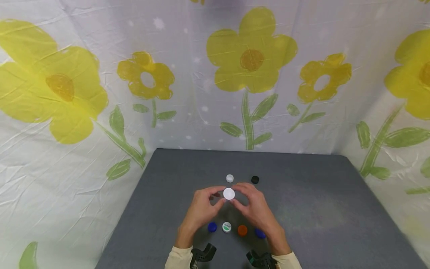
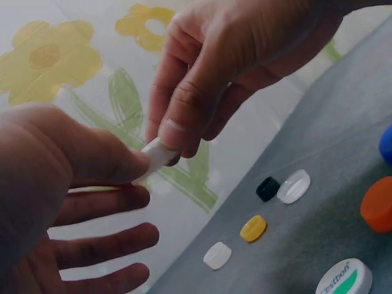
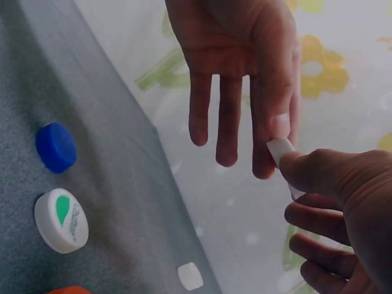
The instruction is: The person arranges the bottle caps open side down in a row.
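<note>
One white cap (image 1: 229, 194) is raised above the worktop (image 1: 322, 209), its rim pinched between thumb and fingertips of both the left hand (image 1: 203, 204) and right hand (image 1: 252, 203). Uneven pressure from either grip could make it slip and drop. Toward the near edge sit a blue cap (image 1: 212, 227), printed cap (image 1: 226, 227), orange cap (image 1: 242, 230) and second blue cap (image 1: 260, 233), which a lowered right forearm (image 1: 277, 237) might nudge. An upturned cap (image 1: 230, 178) and black cap (image 1: 255, 179) limit reaching toward the far edge; wider room lies toward the left and right edges.
</note>
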The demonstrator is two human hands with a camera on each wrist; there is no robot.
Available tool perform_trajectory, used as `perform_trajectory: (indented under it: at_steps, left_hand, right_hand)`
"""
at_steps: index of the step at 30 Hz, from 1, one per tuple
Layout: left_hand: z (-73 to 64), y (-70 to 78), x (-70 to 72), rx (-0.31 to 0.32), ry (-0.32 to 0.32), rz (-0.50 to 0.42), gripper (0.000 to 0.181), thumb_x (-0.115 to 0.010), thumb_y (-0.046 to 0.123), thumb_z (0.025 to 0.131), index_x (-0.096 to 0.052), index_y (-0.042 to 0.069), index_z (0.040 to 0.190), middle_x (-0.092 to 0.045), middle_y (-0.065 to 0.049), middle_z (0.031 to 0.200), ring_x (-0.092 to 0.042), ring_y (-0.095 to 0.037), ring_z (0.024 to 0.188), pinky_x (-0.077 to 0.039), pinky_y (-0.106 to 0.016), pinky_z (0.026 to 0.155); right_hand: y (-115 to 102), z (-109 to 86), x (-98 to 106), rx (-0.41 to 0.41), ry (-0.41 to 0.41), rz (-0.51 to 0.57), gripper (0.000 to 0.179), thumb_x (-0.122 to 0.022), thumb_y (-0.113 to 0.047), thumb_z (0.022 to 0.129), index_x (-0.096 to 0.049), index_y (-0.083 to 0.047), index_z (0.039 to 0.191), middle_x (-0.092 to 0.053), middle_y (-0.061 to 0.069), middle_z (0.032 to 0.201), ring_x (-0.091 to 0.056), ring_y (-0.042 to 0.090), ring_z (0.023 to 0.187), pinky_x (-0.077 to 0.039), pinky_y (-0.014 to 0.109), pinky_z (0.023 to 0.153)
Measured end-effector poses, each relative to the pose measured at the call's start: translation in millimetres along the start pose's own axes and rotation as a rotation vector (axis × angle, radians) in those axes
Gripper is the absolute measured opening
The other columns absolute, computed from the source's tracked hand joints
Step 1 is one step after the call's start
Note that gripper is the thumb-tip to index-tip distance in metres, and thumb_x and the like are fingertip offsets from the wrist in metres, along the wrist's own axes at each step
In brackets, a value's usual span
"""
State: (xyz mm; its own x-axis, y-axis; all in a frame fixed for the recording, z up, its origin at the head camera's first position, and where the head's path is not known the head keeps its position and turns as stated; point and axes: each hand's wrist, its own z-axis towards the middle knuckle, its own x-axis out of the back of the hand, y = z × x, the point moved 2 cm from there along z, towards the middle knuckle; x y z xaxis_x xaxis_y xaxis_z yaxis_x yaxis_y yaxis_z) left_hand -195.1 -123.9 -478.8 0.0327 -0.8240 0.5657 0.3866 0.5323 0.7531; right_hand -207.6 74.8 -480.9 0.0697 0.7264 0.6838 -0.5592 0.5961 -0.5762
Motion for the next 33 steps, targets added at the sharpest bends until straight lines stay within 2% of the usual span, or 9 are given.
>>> perform_trajectory:
  at_steps: [2, 5, 12, 19, 24, 33]
  left_hand:
    - [0.3, 1.2, 2.4, -0.029, 0.005, 0.032, 0.034, -0.078, 0.015, 0.087, -0.073, 0.013, 0.121, -0.074, -0.003, 0.115, -0.071, -0.021, 0.097, -0.058, -0.045, 0.087]
    - [0.0, 0.6, 6.2, -0.039, 0.006, 0.089, 0.034, -0.079, 0.017, 0.087, -0.073, 0.014, 0.121, -0.074, -0.001, 0.115, -0.070, -0.021, 0.098, -0.058, -0.044, 0.087]
    - [0.6, -3.0, 15.9, -0.004, -0.023, 0.197, 0.032, -0.078, 0.020, 0.089, -0.074, 0.016, 0.120, -0.074, 0.000, 0.116, -0.070, -0.024, 0.102, -0.057, -0.043, 0.090]
    - [-0.1, -12.0, 19.3, 0.034, -0.042, 0.261, 0.030, -0.079, 0.017, 0.088, -0.075, 0.015, 0.117, -0.075, -0.004, 0.115, -0.070, -0.026, 0.107, -0.055, -0.047, 0.093]
    - [-1.5, -22.6, 17.8, 0.058, -0.053, 0.316, 0.028, -0.079, 0.017, 0.086, -0.076, 0.013, 0.114, -0.075, -0.006, 0.113, -0.069, -0.027, 0.104, -0.054, -0.049, 0.092]
    - [-4.3, -41.9, 8.9, 0.118, -0.069, 0.350, 0.027, -0.082, 0.018, 0.083, -0.078, 0.015, 0.110, -0.076, -0.006, 0.110, -0.069, -0.028, 0.106, -0.053, -0.050, 0.092]
  right_hand:
    - [-1.8, 2.6, -0.1, -0.008, -0.014, 0.000, 0.037, -0.080, -0.031, 0.087, -0.072, -0.019, 0.121, -0.066, -0.002, 0.127, -0.061, 0.019, 0.121, -0.051, 0.046, 0.100]
    - [-5.3, 6.8, -0.7, -0.017, -0.031, 0.003, 0.036, -0.079, -0.033, 0.087, -0.073, -0.020, 0.120, -0.066, -0.003, 0.127, -0.060, 0.019, 0.122, -0.050, 0.047, 0.101]
    - [-13.6, 17.0, -6.4, -0.033, -0.049, -0.017, 0.033, -0.082, -0.031, 0.084, -0.075, -0.018, 0.113, -0.066, 0.003, 0.130, -0.058, 0.026, 0.125, -0.047, 0.055, 0.103]
    - [-13.4, 25.1, -21.8, -0.032, -0.110, -0.029, 0.031, -0.083, -0.029, 0.084, -0.076, -0.014, 0.111, -0.067, 0.006, 0.128, -0.057, 0.030, 0.124, -0.046, 0.053, 0.105]
    - [-10.2, 27.6, -35.4, 0.001, -0.125, -0.039, 0.030, -0.083, -0.024, 0.083, -0.076, -0.010, 0.108, -0.069, 0.010, 0.123, -0.061, 0.031, 0.117, -0.048, 0.053, 0.102]
    - [-4.1, 24.9, -56.0, -0.034, -0.154, -0.129, 0.026, -0.084, -0.025, 0.082, -0.077, -0.010, 0.103, -0.070, 0.008, 0.116, -0.065, 0.028, 0.109, -0.052, 0.047, 0.097]
